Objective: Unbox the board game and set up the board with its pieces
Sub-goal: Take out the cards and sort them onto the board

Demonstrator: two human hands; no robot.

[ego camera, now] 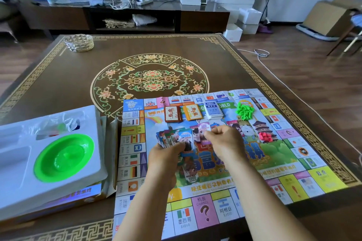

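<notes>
I see the paper game board (225,164) spread flat on the patterned table (58,76). My left hand (166,154) grips a fanned stack of play money (172,139); my right hand (223,141) pinches one pink note (204,129) just above it. At twelve o'clock on the board lie three card decks (193,112); at one o'clock, green houses (244,111); at three, red pieces (265,136). At nine o'clock sits the box tray (15,154) with a green bowl (63,157).

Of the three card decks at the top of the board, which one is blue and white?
The rightmost deck, beside the green houses; the other two are brown and orange.
</notes>
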